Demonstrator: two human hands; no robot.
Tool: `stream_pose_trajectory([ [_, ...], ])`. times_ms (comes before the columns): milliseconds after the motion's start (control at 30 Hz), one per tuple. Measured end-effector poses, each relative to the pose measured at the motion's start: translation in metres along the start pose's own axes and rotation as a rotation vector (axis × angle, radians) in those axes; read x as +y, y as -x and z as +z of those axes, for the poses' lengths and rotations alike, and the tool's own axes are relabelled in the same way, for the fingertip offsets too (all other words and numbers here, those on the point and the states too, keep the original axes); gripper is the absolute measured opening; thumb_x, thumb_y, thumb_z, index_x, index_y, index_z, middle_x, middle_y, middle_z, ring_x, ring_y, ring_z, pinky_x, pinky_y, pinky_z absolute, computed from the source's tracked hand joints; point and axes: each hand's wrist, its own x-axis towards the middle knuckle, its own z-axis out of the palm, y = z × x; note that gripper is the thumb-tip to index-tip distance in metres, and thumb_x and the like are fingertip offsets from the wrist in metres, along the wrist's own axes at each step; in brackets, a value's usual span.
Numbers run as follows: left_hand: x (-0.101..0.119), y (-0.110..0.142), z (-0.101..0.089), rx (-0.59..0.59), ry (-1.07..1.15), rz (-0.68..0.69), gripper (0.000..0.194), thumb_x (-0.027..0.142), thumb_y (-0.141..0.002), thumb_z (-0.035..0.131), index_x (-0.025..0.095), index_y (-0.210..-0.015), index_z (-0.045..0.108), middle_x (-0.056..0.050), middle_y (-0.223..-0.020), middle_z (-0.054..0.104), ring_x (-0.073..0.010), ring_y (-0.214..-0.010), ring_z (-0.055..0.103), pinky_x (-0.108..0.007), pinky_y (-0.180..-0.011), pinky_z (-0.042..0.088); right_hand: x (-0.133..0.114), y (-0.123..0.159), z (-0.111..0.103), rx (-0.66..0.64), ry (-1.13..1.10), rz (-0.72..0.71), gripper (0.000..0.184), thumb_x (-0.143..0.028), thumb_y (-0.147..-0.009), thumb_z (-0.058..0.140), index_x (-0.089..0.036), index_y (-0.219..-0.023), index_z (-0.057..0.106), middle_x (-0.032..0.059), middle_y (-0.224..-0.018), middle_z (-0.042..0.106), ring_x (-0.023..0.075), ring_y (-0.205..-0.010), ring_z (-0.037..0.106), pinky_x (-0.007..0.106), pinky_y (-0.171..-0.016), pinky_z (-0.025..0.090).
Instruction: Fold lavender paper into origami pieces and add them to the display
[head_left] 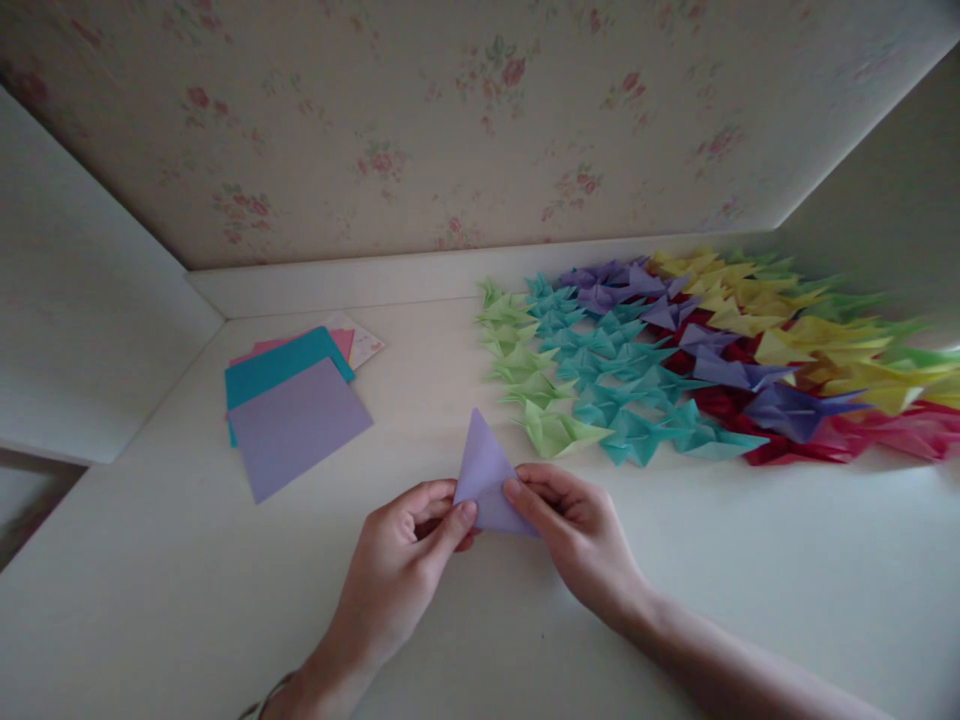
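Note:
A lilac paper folded into a triangle (484, 468) stands with its tip pointing away from me, just above the white table (187, 580). My left hand (409, 555) pinches its lower left corner between thumb and fingers. My right hand (574, 525) pinches its lower right edge. Both hands are closed on the paper.
A stack of flat paper squares (296, 410), lilac on top with teal and pink beneath, lies to the left. Many folded paper cranes (675, 370) in green, teal, purple, red and yellow cover the table's right side. A flowered wall (450, 120) stands behind.

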Motion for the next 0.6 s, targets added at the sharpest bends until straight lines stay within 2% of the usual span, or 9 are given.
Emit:
stream_pose_trajectory([
  [167,-0.0028,-0.0011,0.0037,-0.106,-0.004,-0.064,0.028,0.042,-0.089,0.064,0.018,-0.08,0.073,-0.006,-0.075,0.077,-0.021,-0.075,0.075,-0.027,-0.07,0.06,0.0018,-0.0018,-0.0019,-0.021,0.031,-0.036,0.029,-0.042,-0.086,0.067,-0.018,-0.071,0.064,-0.002,-0.064,0.052,0.0114,-0.057,0.043,0.023,-0.05,0.031],
  [267,-0.0046,0.0002,0.0051,-0.138,0.027,-0.077,0.029,0.043,-0.089,0.063,0.018,-0.08,0.072,-0.006,-0.075,0.077,-0.0206,-0.072,0.074,-0.028,-0.069,0.06,0.002,-0.0025,-0.0022,-0.024,0.061,-0.048,0.031,-0.043,-0.088,0.065,-0.017,-0.071,0.062,-0.0019,-0.064,0.051,0.012,-0.058,0.043,0.023,-0.052,0.032],
  [500,-0.0035,0.0031,0.0031,-0.071,0.003,-0.051,0.027,0.041,-0.087,0.067,0.017,-0.075,0.07,-0.006,-0.069,0.076,-0.0188,-0.067,0.073,-0.025,-0.064,0.058,0.0017,-0.0019,0.0003,-0.05,0.012,0.002,0.03,-0.045,-0.086,0.067,-0.017,-0.075,0.063,-0.0018,-0.065,0.053,0.0113,-0.058,0.044,0.023,-0.051,0.032],
  [600,-0.003,0.0025,0.0018,-0.077,0.015,-0.046,0.025,0.04,-0.087,0.067,0.017,-0.079,0.073,-0.005,-0.072,0.077,-0.018,-0.069,0.073,-0.023,-0.064,0.058,0.0025,-0.003,0.0005,-0.09,-0.09,0.046,0.028,-0.044,-0.083,0.07,-0.017,-0.086,0.064,-0.0006,-0.071,0.061,0.0117,-0.061,0.052,0.022,-0.056,0.039],
])
